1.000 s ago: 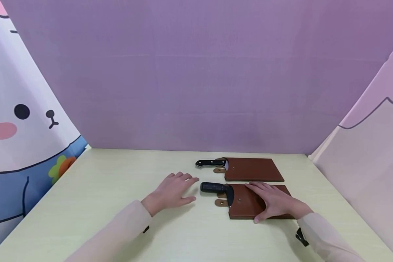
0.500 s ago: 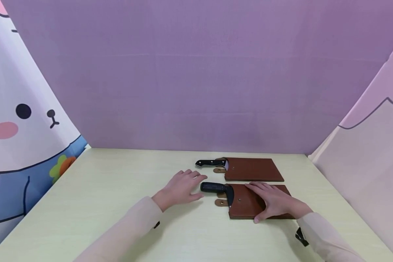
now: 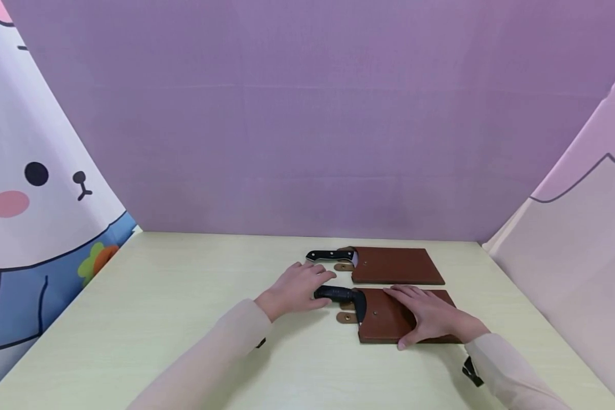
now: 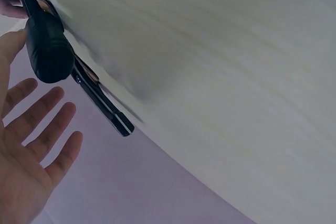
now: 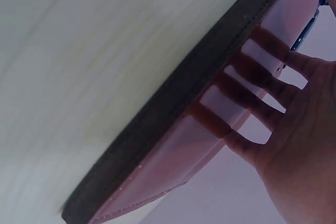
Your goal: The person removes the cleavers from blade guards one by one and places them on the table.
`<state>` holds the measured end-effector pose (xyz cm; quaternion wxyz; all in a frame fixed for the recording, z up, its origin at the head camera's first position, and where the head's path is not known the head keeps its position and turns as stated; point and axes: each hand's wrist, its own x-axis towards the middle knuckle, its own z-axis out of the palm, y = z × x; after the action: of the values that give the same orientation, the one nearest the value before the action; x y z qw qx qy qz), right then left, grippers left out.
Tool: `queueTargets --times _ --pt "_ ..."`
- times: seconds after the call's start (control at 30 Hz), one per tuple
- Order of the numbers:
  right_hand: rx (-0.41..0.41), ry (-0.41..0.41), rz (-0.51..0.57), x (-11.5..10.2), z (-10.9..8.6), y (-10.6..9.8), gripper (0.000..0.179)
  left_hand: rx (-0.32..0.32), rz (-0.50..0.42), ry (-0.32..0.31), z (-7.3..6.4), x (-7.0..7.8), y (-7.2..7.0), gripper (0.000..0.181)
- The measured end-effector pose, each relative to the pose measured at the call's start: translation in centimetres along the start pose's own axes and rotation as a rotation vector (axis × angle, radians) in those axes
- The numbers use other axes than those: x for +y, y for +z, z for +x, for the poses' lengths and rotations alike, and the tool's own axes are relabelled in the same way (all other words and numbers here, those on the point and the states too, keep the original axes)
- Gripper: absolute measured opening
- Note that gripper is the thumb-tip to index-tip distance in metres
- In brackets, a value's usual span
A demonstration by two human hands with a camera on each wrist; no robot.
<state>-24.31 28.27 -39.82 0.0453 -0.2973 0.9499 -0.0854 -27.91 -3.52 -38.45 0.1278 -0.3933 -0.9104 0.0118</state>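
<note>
In the head view a knife (image 3: 338, 294) with a thick black handle points left out of a brown leather sheath (image 3: 381, 327). My right hand (image 3: 431, 314) rests flat on that sheath; the right wrist view shows its fingertips (image 5: 239, 142) touching the glossy leather. At the butt of the handle, my left hand (image 3: 293, 291) reaches in from the left. The left wrist view has this hand (image 4: 26, 177) with fingers spread and bent slightly, not wrapped round the handle (image 4: 50, 51). The blade is mostly hidden inside the sheath.
Just behind lies a second brown sheath (image 3: 397, 265) holding a knife with a riveted black handle (image 3: 330, 255). Snap straps (image 3: 346, 317) stick out on the left. A purple cloth wall (image 3: 307, 142) stands behind the pale table (image 3: 184, 285).
My left hand has moved right and slightly away, from the table left of the knife to its handle. My right hand and both sheaths have stayed put.
</note>
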Motion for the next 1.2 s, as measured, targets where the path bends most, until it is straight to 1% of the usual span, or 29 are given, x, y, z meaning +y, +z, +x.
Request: queueTargets --times 0.2,0.3,0.43,0.53,0.77,1.03,1.2 --pt "0.007 -0.002 -0.002 0.0 -0.1 0.0 0.111 -0.011 0.017 0.029 1.1 0.7 0.2 0.052" --pt "0.011 -0.002 -0.006 0.0 -0.1 0.0 0.111 -0.020 0.024 0.033 1.5 1.1 0.4 0.052" --pt "0.015 -0.004 -0.004 0.0 -0.1 0.0 0.111 -0.048 0.026 0.030 1.9 1.4 0.7 0.052" --pt "0.016 -0.005 -0.003 0.1 -0.1 0.0 0.111 -0.062 0.021 0.034 2.1 1.6 0.9 0.052" --pt "0.019 -0.007 -0.006 0.1 -0.1 0.0 0.111 -0.061 0.035 0.052 2.6 2.0 1.4 0.049" --pt "0.019 -0.008 -0.002 0.1 -0.1 -0.1 0.110 -0.111 0.049 0.053 2.9 2.3 1.7 0.047" --pt "0.014 -0.006 -0.003 0.2 -0.1 0.0 0.111 -0.125 0.042 0.050 3.0 2.6 1.9 0.046"
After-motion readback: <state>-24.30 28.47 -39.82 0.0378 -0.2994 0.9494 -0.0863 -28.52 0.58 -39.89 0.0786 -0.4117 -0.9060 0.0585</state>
